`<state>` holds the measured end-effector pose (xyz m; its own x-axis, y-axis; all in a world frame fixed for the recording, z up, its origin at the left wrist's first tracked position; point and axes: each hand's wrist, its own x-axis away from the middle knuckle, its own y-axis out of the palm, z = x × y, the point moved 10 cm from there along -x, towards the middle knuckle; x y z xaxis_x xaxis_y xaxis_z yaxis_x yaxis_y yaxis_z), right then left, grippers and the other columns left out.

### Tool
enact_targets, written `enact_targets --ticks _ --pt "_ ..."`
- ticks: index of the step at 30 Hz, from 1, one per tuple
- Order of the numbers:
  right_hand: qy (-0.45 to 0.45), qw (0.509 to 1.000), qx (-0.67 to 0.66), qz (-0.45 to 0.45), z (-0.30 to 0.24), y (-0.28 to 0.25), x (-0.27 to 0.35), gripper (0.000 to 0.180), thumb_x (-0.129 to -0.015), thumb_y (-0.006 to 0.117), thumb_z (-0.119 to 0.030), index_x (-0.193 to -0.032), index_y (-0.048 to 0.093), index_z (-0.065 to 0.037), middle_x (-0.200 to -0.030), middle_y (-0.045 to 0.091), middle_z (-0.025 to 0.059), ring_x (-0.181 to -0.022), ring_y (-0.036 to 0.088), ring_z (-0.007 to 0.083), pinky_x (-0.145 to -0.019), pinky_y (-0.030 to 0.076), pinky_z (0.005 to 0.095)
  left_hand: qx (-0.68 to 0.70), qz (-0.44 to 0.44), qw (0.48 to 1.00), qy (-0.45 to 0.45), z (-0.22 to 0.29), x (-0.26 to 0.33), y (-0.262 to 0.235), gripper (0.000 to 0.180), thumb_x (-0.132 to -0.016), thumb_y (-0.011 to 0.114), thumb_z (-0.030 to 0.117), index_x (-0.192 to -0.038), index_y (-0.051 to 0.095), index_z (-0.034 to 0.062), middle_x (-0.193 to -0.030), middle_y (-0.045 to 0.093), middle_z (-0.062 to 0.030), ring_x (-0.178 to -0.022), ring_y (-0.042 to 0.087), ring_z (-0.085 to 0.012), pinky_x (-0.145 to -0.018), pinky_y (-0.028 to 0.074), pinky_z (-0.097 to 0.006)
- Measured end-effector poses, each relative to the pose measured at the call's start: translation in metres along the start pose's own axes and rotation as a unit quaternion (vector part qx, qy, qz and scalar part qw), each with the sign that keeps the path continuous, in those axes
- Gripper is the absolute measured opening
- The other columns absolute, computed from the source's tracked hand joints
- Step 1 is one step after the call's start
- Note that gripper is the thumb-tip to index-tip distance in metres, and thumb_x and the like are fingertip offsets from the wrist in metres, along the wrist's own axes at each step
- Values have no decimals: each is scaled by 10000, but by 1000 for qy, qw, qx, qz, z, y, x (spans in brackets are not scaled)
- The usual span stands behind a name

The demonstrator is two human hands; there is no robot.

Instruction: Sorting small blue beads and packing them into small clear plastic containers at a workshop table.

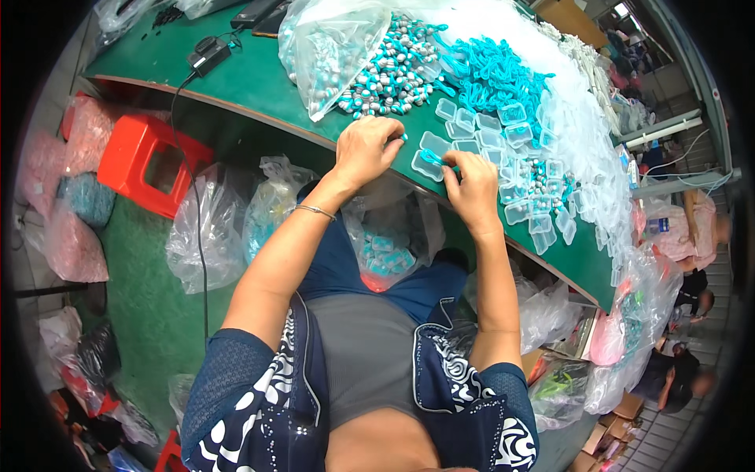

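Note:
My left hand (366, 149) is closed in a pinch near the table's front edge. A small teal-tipped piece (404, 137) shows at its fingertips, most of it hidden. It resembles the small teal-and-grey plug-like pieces (393, 75) heaped just beyond. To the right, my right hand (474, 187) pinches a looped teal cord (431, 157) over an open clear plastic box (425, 168) by the edge. More open clear boxes (491, 138) lie beside and beyond my right hand. Past them rises a tangled heap of teal cords (495, 75).
A clear bag (326, 55) lies against the heap of pieces. A black power adapter (208, 55) trails its cable over the table edge. Filled boxes lie in a bag (389, 236) at my lap. A red stool (149, 165) and plastic bags (206, 232) stand left. People work far right.

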<state>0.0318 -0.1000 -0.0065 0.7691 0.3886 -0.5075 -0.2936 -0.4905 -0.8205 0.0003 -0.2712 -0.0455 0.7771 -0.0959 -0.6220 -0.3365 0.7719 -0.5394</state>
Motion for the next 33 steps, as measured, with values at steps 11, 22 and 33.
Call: enact_targets --ticks 11,22,33 --pt "-45 996 56 52 -7 7 6 109 -776 746 -126 -872 695 -132 -896 636 11 -886 597 237 -802 392 405 -7 -1 1000 21 7 -1 -1 141 -764 773 150 -858 686 90 -860 656 -49 -827 645 -272 -715 506 -389" --pt "-48 990 121 54 -21 5 26 340 -793 611 -30 -1122 655 -102 -1099 686 35 -988 621 224 -930 368 501 -22 -13 999 33 7 -2 3 99 -801 756 130 -863 693 87 -844 651 -38 -813 644 -257 -700 501 -385" --pt "92 951 257 145 109 -102 28 206 -795 683 -101 -989 728 -155 -941 667 48 -939 600 260 -914 352 482 -34 -18 998 39 9 0 2 89 -819 739 132 -870 683 85 -841 643 -41 -800 640 -259 -696 499 -387"
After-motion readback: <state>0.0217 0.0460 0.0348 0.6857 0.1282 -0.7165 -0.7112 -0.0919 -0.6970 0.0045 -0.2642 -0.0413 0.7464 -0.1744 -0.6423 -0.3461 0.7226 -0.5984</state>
